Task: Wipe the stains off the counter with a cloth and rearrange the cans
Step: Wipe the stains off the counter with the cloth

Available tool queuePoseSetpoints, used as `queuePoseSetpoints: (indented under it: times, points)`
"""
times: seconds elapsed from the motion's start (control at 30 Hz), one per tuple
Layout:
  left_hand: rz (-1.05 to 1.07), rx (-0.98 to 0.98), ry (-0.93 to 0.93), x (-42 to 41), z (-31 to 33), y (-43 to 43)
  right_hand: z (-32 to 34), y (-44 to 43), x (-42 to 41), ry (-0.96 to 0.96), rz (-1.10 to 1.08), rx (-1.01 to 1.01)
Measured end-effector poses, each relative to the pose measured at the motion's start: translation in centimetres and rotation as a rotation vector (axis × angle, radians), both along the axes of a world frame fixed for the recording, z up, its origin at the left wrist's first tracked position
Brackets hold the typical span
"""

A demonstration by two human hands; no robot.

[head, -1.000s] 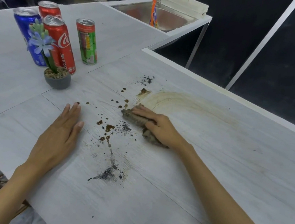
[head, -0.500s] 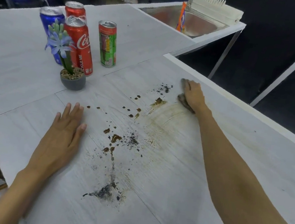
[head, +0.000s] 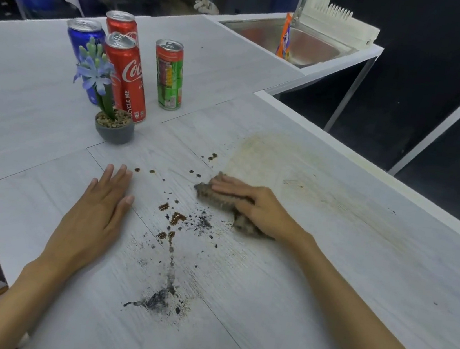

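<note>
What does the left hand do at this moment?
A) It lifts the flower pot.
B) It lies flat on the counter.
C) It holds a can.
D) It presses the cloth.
B: the left hand lies flat on the counter, palm down, holding nothing; the right hand presses the cloth.

Bare skin throughout: the left hand (head: 93,214) and right hand (head: 253,207) are uncovered, with slim fingers and short, plain nails, and the left forearm (head: 14,292) and right forearm (head: 364,326) are bare to the near edge.
</note>
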State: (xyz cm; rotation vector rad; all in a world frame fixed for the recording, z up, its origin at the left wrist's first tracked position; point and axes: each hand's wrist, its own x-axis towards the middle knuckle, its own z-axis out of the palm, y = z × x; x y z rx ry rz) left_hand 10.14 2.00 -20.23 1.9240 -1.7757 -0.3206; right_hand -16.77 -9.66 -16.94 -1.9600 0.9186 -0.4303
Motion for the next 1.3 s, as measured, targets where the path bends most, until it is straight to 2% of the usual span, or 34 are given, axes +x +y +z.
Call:
queuePoseSetpoints:
  times: [0.1,0.27,0.37,0.47,0.57,0.7,0.83,1.0,1.1,1.2,1.23,1.3]
  points:
    - [-0.004,0.003,0.000,0.0,0.1,0.0,1.1,0.6,-1.3,-0.113,-0.039,0.128]
    - [0.007,0.004,-0.005,0.1,0.1,-0.1,2.5,-6.9,-2.5,-0.264,-0.470,0.111]
    - [0.022,-0.001,-0.009,0.1,0.0,-0.3,1.6,-11.3,-1.2,-0.136,-0.637,0.058]
    - [0.038,-0.003,-0.005,0.0,0.0,-0.2,0.3,-12.0,2.4,0.039,-0.531,-0.097]
    - [0.034,0.002,-0.010,-0.1,-0.1,-0.2,-0.1,-10.9,5.8,0.085,-0.349,-0.189]
    - [0.027,0.007,-0.029,-0.1,0.0,-0.3,-0.1,-7.4,6.2,0.125,-0.131,-0.230]
    - [0.026,0.017,-0.036,-0.1,0.1,-0.2,0.3,-1.1,5.3,0.051,0.017,-0.176]
    - [-0.003,0.003,-0.048,-0.1,0.2,-0.2,0.7,5.9,2.9,-0.083,0.005,0.089]
    - [-0.022,0.006,-0.048,0.1,0.2,-0.2,1.5,7.7,0.7,-0.267,-0.131,0.175]
    - [-0.046,0.015,-0.066,0.2,0.2,-0.1,2.2,6.6,-1.7,-0.398,-0.498,0.169]
    - [-0.056,0.020,-0.071,0.2,0.3,-0.2,2.2,5.8,-2.5,-0.341,-0.631,0.106]
    - [-0.077,0.025,-0.071,0.2,0.3,-0.2,1.8,4.2,-3.7,-0.047,-0.776,-0.049]
